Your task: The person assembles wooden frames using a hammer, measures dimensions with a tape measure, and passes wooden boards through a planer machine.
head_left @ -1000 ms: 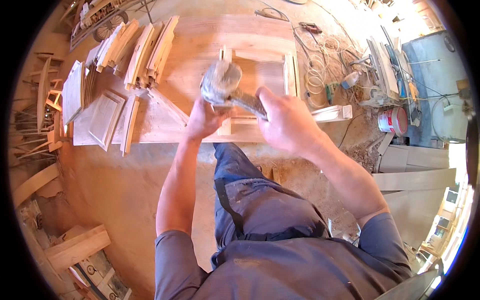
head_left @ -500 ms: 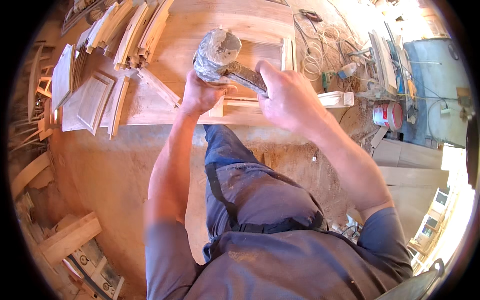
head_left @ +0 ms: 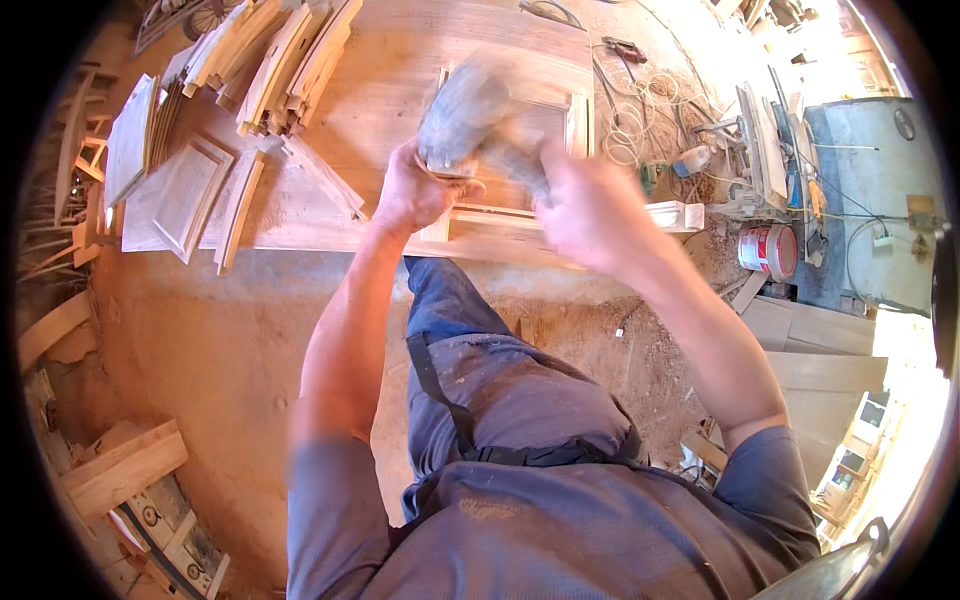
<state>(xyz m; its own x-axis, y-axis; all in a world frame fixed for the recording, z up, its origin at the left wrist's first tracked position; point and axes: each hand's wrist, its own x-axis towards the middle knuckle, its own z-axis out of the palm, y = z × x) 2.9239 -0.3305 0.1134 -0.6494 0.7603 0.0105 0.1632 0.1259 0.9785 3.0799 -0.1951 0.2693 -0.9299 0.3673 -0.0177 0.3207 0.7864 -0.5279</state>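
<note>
Right hand [head_left: 595, 215]: fingers grip the mallet [head_left: 463, 115]. Left hand [head_left: 412, 192]: finger grip cannot be told. Frame [head_left: 578, 125] appears part-assembled; strips [head_left: 325, 55] lie loose.

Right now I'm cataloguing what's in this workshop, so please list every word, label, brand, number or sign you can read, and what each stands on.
No text can be read.
White-and-red bucket: printed label, too small and blurred to read.
Pale patch on the dark shirt: too unclear to tell whether it is lettering.
Mallet: blurred; no marking can be made out.
</note>
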